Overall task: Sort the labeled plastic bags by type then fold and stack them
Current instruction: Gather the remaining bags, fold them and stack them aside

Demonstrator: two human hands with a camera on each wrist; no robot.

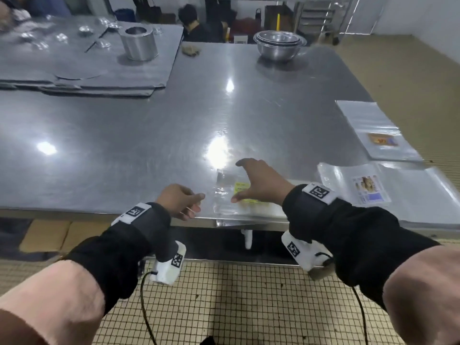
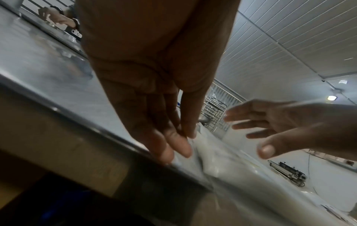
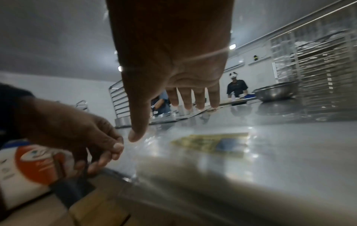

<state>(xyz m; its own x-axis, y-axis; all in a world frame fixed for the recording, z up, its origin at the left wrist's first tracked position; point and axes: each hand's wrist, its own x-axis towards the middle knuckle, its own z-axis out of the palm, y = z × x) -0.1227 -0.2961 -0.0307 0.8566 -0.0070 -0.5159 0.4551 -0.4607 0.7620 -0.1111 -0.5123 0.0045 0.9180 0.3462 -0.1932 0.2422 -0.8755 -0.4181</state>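
Note:
A clear plastic bag with a yellow label (image 1: 240, 195) lies flat at the near edge of the steel table (image 1: 149, 135); its label also shows in the right wrist view (image 3: 212, 143). My right hand (image 1: 239, 180) hovers just over it, fingers spread, thumb tip near the label. My left hand (image 1: 196, 202) is at the table's edge just left of the bag, fingers loosely extended and holding nothing; its fingertips (image 2: 173, 149) reach the bag's edge (image 2: 222, 160). To the right lie a bag with a blue and brown label (image 1: 368, 188) and a pile with an orange label (image 1: 380, 140).
Nested steel bowls (image 1: 280, 44) stand at the far side, and a steel cylinder (image 1: 139, 42) sits on stacked grey sheets (image 1: 82, 70) at the back left. A person (image 1: 191, 23) is behind the table. Tiled floor runs below and to the right.

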